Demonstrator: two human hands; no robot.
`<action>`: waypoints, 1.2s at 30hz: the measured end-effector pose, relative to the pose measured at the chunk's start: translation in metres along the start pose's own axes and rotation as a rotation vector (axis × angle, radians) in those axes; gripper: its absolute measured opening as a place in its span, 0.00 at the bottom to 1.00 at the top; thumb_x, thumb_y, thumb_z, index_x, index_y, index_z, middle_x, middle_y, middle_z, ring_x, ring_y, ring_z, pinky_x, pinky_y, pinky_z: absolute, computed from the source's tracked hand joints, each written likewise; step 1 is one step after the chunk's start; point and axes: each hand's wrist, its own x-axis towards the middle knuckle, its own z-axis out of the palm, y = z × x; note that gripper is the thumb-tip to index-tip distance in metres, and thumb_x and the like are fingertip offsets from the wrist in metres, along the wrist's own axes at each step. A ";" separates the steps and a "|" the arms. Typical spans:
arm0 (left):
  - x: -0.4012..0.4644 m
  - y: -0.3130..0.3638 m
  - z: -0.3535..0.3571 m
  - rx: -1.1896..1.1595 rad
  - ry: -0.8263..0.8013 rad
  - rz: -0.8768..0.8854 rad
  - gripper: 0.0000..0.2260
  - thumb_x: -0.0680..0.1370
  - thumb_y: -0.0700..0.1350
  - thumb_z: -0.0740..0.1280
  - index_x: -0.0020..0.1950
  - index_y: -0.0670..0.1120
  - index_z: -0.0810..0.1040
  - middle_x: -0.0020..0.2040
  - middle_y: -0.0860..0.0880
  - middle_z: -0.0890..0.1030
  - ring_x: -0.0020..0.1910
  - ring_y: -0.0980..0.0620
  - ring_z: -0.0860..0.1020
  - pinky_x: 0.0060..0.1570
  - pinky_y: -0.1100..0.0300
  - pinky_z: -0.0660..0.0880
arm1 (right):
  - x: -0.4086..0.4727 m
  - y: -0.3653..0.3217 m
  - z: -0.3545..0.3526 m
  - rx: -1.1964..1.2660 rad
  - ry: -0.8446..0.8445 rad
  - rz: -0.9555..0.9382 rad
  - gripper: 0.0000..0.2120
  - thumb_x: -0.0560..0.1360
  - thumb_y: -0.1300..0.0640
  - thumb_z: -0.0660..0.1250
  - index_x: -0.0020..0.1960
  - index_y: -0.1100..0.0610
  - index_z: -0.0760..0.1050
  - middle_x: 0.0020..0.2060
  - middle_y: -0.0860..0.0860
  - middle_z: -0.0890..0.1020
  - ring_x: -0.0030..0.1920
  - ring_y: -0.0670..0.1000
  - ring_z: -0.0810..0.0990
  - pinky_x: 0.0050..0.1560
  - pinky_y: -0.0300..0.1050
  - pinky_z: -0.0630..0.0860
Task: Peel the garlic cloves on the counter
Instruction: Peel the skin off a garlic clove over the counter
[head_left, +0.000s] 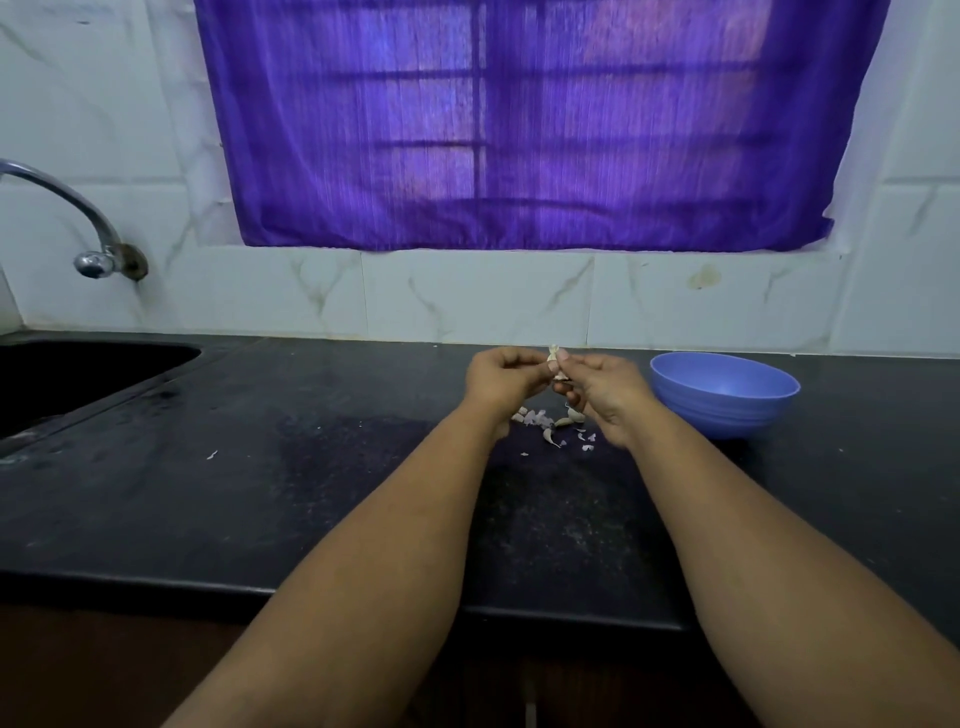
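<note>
- A garlic clove (555, 360) is being held up above the black counter (311, 467), toward its far edge, between the two hands.
- The clove is being pinched by the curled fingers and thumb of the left hand (503, 382) on its left side.
- It is being gripped from the right by the right hand (605, 395), whose fingers are curled around its lower part.
- More garlic cloves (563, 422) and scraps of peel (532, 417) are lying on the counter just below and nearer than the hands.
- A blue bowl (724, 395) is standing on the counter just to the right of the right hand; whether anything is being kept inside cannot be told.
- A sink (78, 379) is set into the counter at far left, with a tap (78, 218) fixed to the tiled wall above it.
- A purple curtain (519, 124) is hanging over the window behind.
</note>
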 end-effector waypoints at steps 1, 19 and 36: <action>-0.001 0.002 -0.001 -0.059 -0.031 -0.020 0.04 0.72 0.33 0.73 0.44 0.37 0.81 0.37 0.46 0.83 0.37 0.54 0.82 0.41 0.66 0.79 | 0.000 -0.001 0.000 0.019 -0.006 0.006 0.07 0.76 0.55 0.70 0.46 0.60 0.80 0.37 0.52 0.81 0.34 0.45 0.77 0.36 0.36 0.72; 0.011 0.000 0.000 -0.021 0.129 -0.097 0.09 0.76 0.29 0.64 0.38 0.41 0.75 0.37 0.45 0.76 0.38 0.51 0.76 0.42 0.64 0.77 | 0.012 0.007 0.011 0.145 0.069 -0.012 0.12 0.84 0.60 0.54 0.47 0.62 0.74 0.40 0.54 0.77 0.36 0.47 0.75 0.34 0.31 0.75; 0.008 -0.004 -0.001 0.224 0.063 0.049 0.09 0.77 0.45 0.71 0.39 0.44 0.78 0.34 0.48 0.79 0.28 0.56 0.74 0.36 0.60 0.73 | 0.003 0.007 0.002 0.100 -0.039 -0.017 0.05 0.76 0.64 0.68 0.51 0.61 0.79 0.42 0.52 0.82 0.41 0.46 0.80 0.49 0.37 0.78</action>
